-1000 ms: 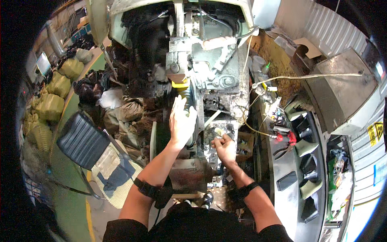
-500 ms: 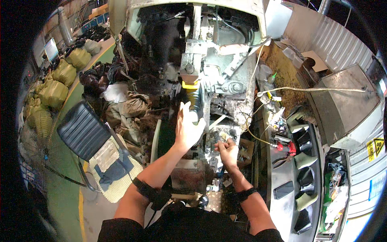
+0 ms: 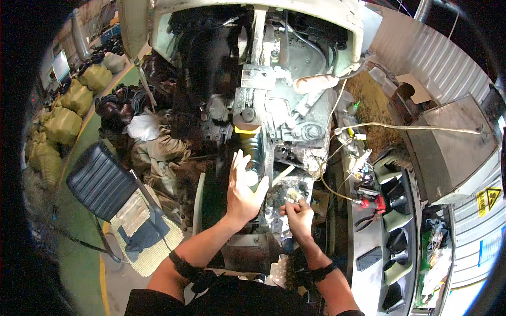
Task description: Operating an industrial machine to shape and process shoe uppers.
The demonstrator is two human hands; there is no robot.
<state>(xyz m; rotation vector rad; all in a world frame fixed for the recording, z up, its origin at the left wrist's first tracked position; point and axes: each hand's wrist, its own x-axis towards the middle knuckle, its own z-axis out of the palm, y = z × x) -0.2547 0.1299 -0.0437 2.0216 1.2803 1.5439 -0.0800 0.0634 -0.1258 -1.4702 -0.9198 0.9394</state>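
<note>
Over the last second the left hand [image 3: 244,197] goes from lying nearly flat, fingers together, to a wider shape: the thumb now stands well away from the fingers, and a pale, round end [image 3: 253,178] shows in the gap between them. The hand also sits slightly farther from the yellow strip [image 3: 246,129], so more of the dark, ribbed part [image 3: 253,147] shows just below that strip, in the middle of the machine [image 3: 258,79]. The fingers are extended and overlap the part's near end from this view; whether they press on it I cannot tell, but they do not close around it. The right hand [image 3: 299,218] hardly changes, fingers curled and thumb drawn near the forefinger, close to a small pale lump [image 3: 292,194] on the ledge; how tightly the tips meet, or whether they pinch anything, is hidden. My reading is that the work remains at the same spot, with the left hand's placing altered and the dark part still in its place under the strip
</note>
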